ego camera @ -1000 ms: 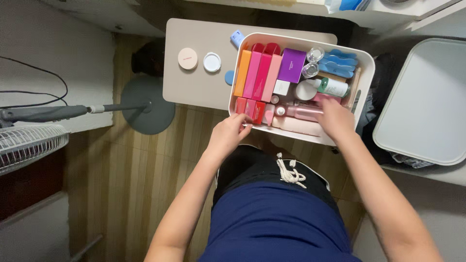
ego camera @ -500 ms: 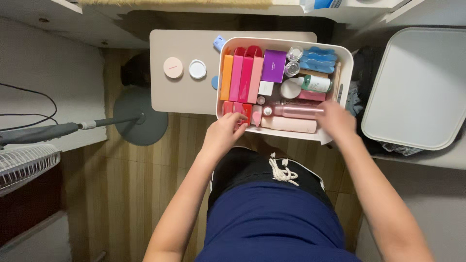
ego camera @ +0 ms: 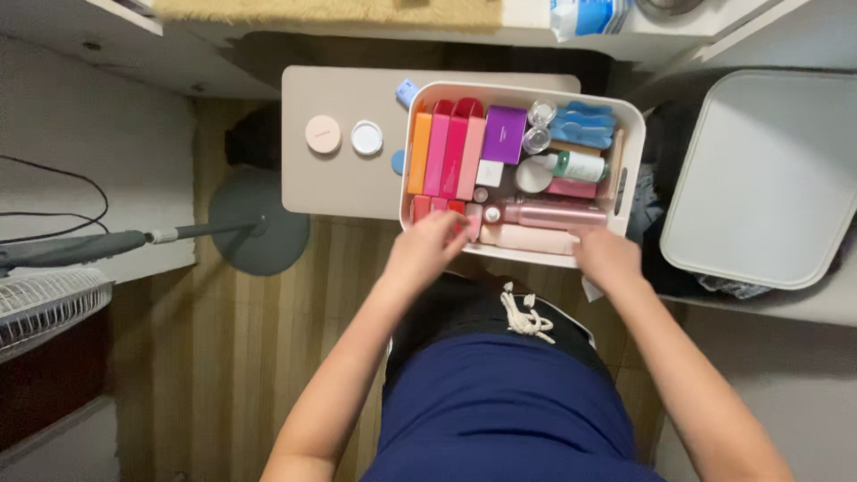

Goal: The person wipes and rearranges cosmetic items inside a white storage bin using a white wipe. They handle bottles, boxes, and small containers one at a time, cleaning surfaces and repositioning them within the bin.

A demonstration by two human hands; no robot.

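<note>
Both hands, left hand (ego camera: 427, 253) and right hand (ego camera: 607, 255), on smooth rounded white plastic bin (ego camera: 630, 120).

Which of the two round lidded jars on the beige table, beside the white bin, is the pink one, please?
The left jar, farther from the white bin; it is peach-pink, while the one beside it is white.

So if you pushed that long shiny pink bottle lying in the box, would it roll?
Probably only a little. The pink bottle looks round and lies on its side, so it could roll, but the pale tube and other items crowd it inside the white box. Its glossy surface may feel slippery.
</note>
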